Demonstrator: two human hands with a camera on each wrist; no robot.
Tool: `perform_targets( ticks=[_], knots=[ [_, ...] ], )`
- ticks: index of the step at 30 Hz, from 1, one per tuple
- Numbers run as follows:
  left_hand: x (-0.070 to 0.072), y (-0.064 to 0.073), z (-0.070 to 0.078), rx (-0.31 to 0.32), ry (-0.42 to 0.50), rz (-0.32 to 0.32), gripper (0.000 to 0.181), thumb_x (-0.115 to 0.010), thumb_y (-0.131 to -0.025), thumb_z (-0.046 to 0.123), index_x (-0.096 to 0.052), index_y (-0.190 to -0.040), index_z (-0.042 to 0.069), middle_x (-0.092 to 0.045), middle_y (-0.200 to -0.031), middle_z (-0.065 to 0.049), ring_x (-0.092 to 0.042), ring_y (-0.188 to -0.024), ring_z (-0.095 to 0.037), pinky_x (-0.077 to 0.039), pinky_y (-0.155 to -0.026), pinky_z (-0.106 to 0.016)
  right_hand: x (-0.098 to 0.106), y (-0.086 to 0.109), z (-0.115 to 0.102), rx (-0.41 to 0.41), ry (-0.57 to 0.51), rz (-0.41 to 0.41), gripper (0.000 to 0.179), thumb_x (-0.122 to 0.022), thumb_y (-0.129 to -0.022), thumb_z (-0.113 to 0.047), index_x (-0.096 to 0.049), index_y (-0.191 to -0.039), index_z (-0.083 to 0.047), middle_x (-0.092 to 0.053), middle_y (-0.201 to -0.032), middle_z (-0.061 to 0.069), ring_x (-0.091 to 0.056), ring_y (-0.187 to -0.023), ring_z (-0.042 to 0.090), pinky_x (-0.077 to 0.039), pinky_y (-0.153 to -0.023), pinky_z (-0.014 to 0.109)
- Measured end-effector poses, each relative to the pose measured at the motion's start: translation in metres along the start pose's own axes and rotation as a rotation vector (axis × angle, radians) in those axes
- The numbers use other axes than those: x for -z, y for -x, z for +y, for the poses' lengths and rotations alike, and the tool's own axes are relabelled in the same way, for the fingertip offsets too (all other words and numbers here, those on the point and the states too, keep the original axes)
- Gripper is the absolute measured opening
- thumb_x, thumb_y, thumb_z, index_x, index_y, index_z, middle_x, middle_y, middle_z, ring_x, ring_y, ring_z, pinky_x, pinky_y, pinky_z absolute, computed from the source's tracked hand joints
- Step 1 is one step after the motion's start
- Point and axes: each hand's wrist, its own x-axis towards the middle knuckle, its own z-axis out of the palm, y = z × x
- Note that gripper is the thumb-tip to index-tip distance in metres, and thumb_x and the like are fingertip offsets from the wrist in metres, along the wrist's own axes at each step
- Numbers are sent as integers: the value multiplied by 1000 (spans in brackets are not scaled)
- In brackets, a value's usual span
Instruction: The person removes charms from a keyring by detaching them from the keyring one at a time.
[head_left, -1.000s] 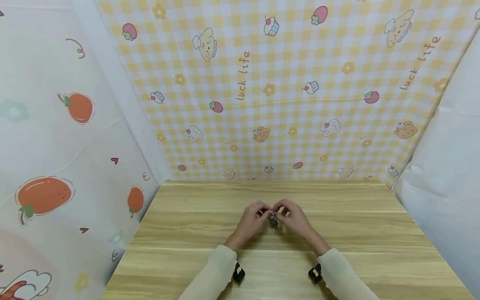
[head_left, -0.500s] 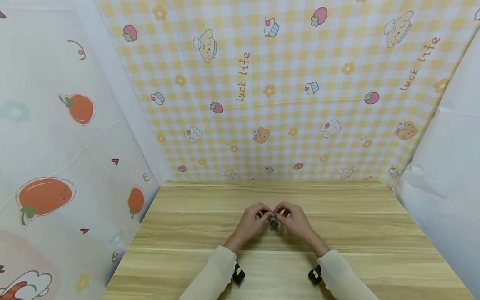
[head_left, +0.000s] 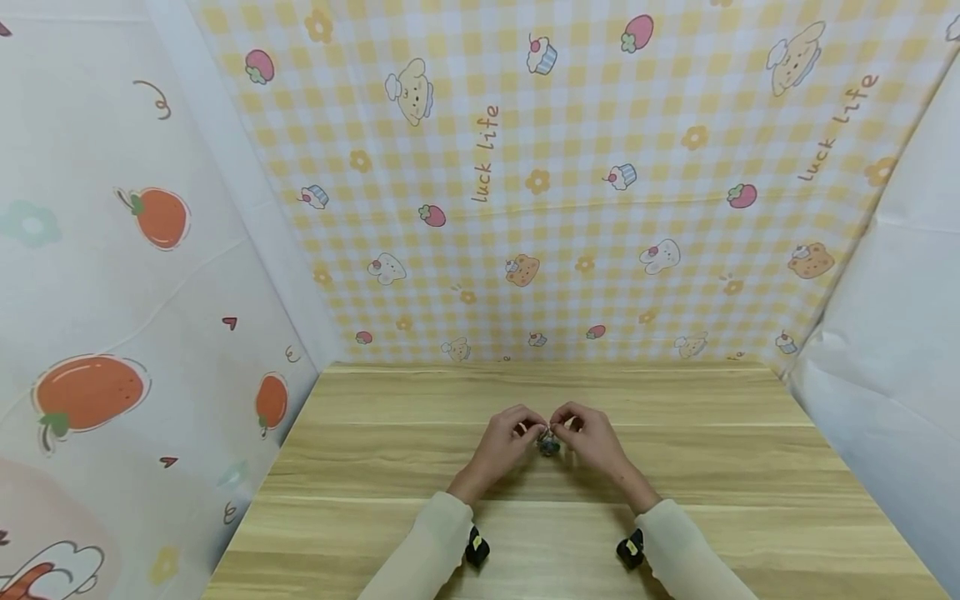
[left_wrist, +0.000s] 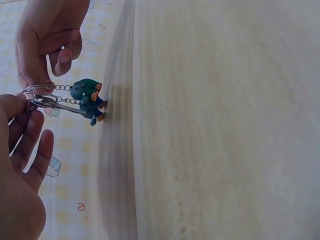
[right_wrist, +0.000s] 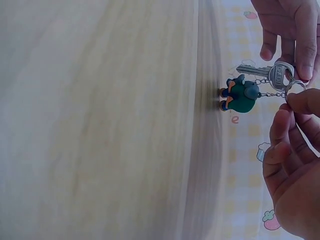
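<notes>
My left hand and right hand meet over the middle of the table, fingertips close together. Between them is a split ring, pinched by thumb and finger of the right hand. The left hand pinches the ring end near a silver key. Two short chains hang from the ring area, bearing small figurine charms; a green figurine and a dark blue-grey figurine show in the left wrist view. The charms hang just over or touch the tabletop; I cannot tell which. Fingertips hide part of the ring.
A wood-grain table lies beneath the hands. Behind it hangs a yellow checked cloth, with a printed cloth at the left and a white sheet at the right. Black wrist cameras sit below the sleeves.
My right hand has shifted very slightly to the right, and the fingertips are a touch farther apart. The charms have swung a little. The left hand stays nearly still.
</notes>
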Motion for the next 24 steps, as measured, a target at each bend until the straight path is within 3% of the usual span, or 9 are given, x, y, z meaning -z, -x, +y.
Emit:
perform_targets(
  ticks=[7, 18, 24],
  knots=[
    [0, 0, 1, -10, 8, 15, 8, -69, -105, 13, -77, -106, 11, -75, -102, -3, -67, -90, -10, -58, -79, -24, 1, -1, -2, 16, -36, -35, 7, -71, -101, -7, -74, -102, -13, -72, -97, 5, -61, -66, 11, -49, -58, 25],
    [2, 0, 2, -4, 10, 16, 9, -69, -105, 12, -77, -106, 11, -75, -101, -3, -67, -90, -9, -58, -79, -23, 0, 0, 1, 201, -31, -12, 19, -75, -96, 2, -72, -102, -16, -71, -101, 9, -64, -72, 5, -54, -60, 25],
    [2, 1, 2, 5, 7, 19, 8, -68, -105, 11, -77, -105, 11, -75, -101, -4, -67, -90, -10, -58, -79, -23, -2, 1, 1, 233, -7, 4, 18, -76, -95, 4, -72, -100, -13, -73, -98, 9, -64, -71, 7, -53, -60, 24]
  ],
)
